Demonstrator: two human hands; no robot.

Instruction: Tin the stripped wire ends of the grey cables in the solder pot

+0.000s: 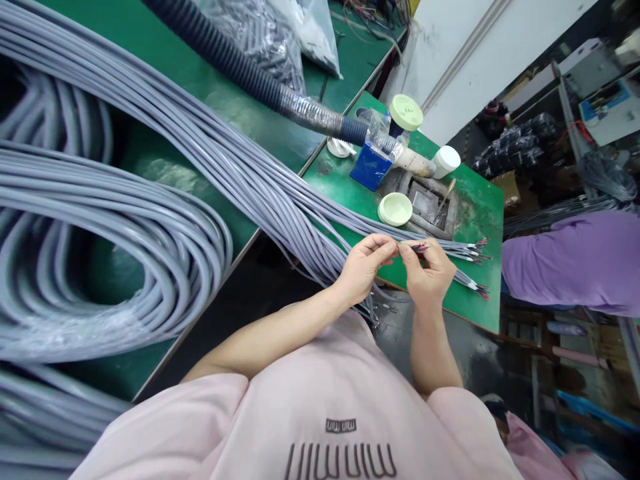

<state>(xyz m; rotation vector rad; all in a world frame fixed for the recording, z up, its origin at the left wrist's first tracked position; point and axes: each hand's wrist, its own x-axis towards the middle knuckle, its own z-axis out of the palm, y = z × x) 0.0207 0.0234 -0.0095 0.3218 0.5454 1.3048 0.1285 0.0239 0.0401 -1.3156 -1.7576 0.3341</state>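
Note:
Above the front edge of the small green table (480, 200), my left hand (364, 267) pinches a grey cable's end, its thumb and forefinger meeting the right fingertips. My right hand (429, 272) is closed on thin dark and reddish wires (419, 247) that stick out between its fingers. Under and behind the hands runs a long bundle of grey cables (280, 193). Its stripped ends (481, 289) fan out in thin coloured wires on the table to the right. A pale green round dish (395, 209) stands just behind my hands.
Behind the dish are a square metal pot (424, 200) with a stick, a blue box (371, 167), a white jar (447, 161) and a green-lidded container (405, 112). A black ribbed hose (225, 57) crosses the left table. Coiled cables (200, 233) lie left. A person in purple (575, 263) is at right.

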